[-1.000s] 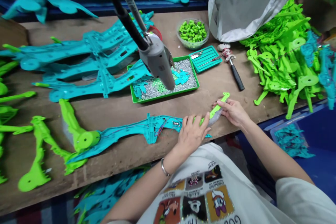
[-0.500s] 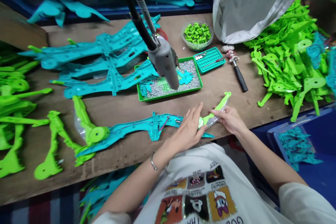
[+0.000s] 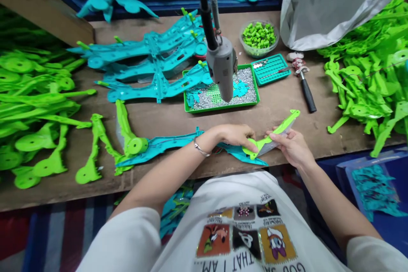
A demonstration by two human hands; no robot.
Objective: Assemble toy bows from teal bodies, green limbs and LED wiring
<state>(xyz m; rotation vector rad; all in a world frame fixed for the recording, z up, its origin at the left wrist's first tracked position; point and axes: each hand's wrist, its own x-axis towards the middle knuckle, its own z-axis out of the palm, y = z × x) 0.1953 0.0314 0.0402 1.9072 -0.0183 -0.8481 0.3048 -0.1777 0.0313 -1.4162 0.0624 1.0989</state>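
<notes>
In front of me a long turquoise plastic frame (image 3: 172, 142) lies along the table. A green plastic arm (image 3: 283, 127) with a translucent grey blade-like piece (image 3: 267, 145) along it sits at the frame's right end. My right hand (image 3: 295, 144) is closed around the middle of this arm, thumb on top. My left hand (image 3: 237, 135) reaches over the frame, its bent fingers pressed on the arm's round end; the undersides of the fingers are hidden. At the frame's left end another green arm (image 3: 129, 136) is joined on, angled upward.
A grey power screwdriver (image 3: 222, 68) hangs over a green tray (image 3: 223, 108) of screws. Nearby stand a bowl of green caps (image 3: 259, 36), a small turquoise tray (image 3: 270, 72) and a black-handled hammer (image 3: 307, 93). Green parts pile up left (image 3: 41, 114) and right (image 3: 360, 89); turquoise frames (image 3: 159, 51) lie behind.
My left hand has gone from lying flat with fingers stretched to bent fingers on the green arm's round end. My right hand keeps its hold. The view has shifted left.
</notes>
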